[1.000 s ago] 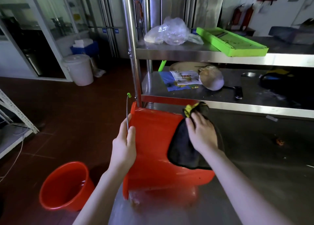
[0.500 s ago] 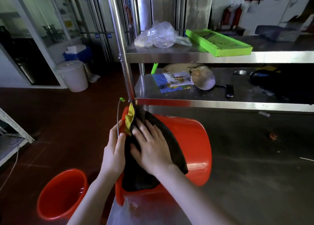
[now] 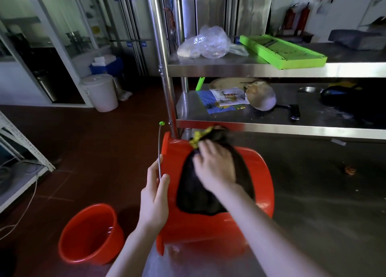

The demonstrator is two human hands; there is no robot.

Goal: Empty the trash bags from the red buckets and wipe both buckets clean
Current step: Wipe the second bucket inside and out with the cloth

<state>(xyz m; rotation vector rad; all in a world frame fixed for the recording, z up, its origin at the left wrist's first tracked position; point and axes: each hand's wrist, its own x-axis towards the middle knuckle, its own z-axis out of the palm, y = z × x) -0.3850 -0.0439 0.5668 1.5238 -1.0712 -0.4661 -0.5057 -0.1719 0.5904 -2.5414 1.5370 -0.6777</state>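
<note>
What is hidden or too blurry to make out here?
Head view only:
- Tipped bucket: its inside, turned away from the camera.
- Bucket wall under the dark cloth: covered by cloth and right hand.
- Right hand's fingers: motion-blurred.
- Left hand: gripping or just bracing the wire handle, unclear.

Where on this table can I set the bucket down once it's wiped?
Bare steel table right of the tipped bucket, up to the orange scrap. The lower shelf behind is crowded with papers and a pan.
</note>
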